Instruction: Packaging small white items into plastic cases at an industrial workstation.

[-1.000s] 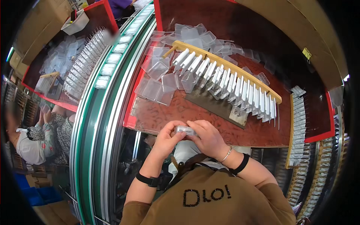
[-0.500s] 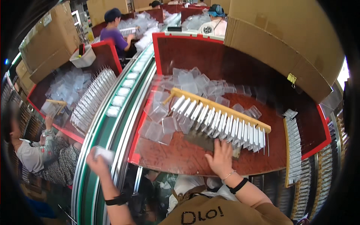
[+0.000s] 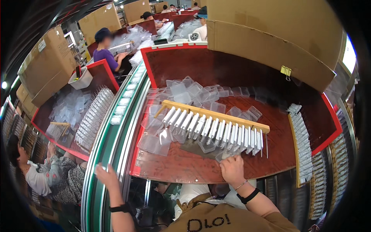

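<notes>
Over the green conveyor belt (image 3: pixel 102 152), my left hand (image 3: pixel 107 178) has a small whitish box (image 3: pixel 101 166) between thumb and fingers, partly hidden and blurred. My right hand (image 3: pixel 232 169) is at the near side of the red-brown worktable (image 3: pixel 185 170), its curled fingers on a clear plastic box (image 3: pixel 222 156). Just beyond it a wooden-barred rack (image 3: pixel 216 115) lies slantwise, with a row of white strips hanging from it. A dark flat plate (image 3: pixel 193 149) shows under the strips. Loose clear plastic boxes (image 3: pixel 154 143) lie left of the rack and behind it.
White-filled boxes (image 3: pixel 123 101) ride the belt ahead. Another loaded rack (image 3: pixel 303 145) leans at the table's right. Red-edged walls (image 3: pixel 174 63) and a large cardboard sheet (image 3: pixel 270 42) enclose the back. Co-workers sit left of the belt, one in purple (image 3: pixel 107 56), another in patterned clothes (image 3: pixel 46 178).
My right hand has drawn slightly nearer, its spread fingers now curled at a clear box. My left hand has lowered over the belt with the whitish box. The whole view has shifted.
</notes>
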`<state>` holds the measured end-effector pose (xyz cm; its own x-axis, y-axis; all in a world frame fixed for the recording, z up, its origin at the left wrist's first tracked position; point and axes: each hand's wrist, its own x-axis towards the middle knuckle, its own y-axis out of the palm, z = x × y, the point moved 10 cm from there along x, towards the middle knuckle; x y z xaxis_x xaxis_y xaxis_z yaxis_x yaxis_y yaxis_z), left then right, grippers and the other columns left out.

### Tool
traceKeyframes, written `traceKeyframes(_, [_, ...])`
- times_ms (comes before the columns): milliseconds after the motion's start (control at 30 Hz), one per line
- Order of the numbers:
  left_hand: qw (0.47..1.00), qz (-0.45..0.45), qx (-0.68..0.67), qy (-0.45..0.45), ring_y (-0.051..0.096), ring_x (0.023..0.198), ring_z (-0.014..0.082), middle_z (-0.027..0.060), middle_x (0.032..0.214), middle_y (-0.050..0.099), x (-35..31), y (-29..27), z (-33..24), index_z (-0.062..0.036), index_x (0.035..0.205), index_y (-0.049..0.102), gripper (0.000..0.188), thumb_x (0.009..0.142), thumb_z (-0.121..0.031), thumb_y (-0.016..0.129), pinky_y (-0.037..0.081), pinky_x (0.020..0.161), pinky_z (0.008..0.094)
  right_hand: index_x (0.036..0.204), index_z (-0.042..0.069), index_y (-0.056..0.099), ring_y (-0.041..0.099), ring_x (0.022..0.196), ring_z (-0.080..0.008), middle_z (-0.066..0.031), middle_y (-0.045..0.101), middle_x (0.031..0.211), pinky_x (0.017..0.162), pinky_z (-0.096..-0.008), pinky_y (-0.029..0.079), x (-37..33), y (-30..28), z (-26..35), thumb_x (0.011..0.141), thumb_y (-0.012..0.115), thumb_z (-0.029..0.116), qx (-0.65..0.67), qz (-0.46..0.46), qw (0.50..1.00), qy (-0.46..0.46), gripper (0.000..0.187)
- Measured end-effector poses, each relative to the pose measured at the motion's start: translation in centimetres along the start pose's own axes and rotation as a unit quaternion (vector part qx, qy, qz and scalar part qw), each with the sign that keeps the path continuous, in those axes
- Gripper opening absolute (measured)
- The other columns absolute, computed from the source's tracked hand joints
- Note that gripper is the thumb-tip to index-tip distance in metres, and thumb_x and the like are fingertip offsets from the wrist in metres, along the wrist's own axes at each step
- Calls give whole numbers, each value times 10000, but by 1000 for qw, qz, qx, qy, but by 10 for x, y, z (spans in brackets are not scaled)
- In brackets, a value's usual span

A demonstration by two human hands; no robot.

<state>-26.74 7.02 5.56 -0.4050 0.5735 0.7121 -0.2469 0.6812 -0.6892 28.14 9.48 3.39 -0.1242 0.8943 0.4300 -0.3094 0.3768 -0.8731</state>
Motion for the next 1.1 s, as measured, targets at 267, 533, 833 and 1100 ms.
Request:
traceKeyframes(267, [190, 727, -582, -311, 666, 848, 297, 144, 1069, 623, -256, -25, -351, -78, 1305, 462, 505, 929, -388, 596, 574, 690, 416, 867, 141, 693, 504, 958, -267, -2, 620, 911, 873, -399, 403, -38, -40, 28, 798, 669, 174, 189, 2, 981, -44, 80])
traceKeyframes(533, [173, 744, -547, -343, 674, 888, 386, 142, 964, 666, -287, -16, -402, -122, 1146, 535, 208, 950, -191, 521, 563, 731, 484, 1121, 26, 568, 502, 866, -184, -59, 489, 987, 789, -306, 448, -54, -76, -122, 716, 771, 91, 343, -156, 888, 263, 458])
traceKeyframes(833, [104, 794, -513, -310, 659, 924, 340, 152, 1018, 656, -303, -52, -428, -90, 1164, 555, 240, 963, -214, 512, 563, 755, 457, 1178, -15, 513, 520, 1022, -123, -45, 450, 1129, 896, -282, 459, -18, -35, -153, 771, 782, 103, 676, -24, 693, 251, 502])
traceKeyframes(1100, [107, 804, -492, -315, 657, 909, 325, 127, 992, 651, -299, -56, -457, -65, 1197, 541, 344, 994, -331, 459, 565, 706, 380, 1182, -14, 508, 448, 1128, -139, -60, 423, 1161, 998, -275, 361, -22, -33, -149, 757, 783, 129, 637, -46, 724, 263, 527])
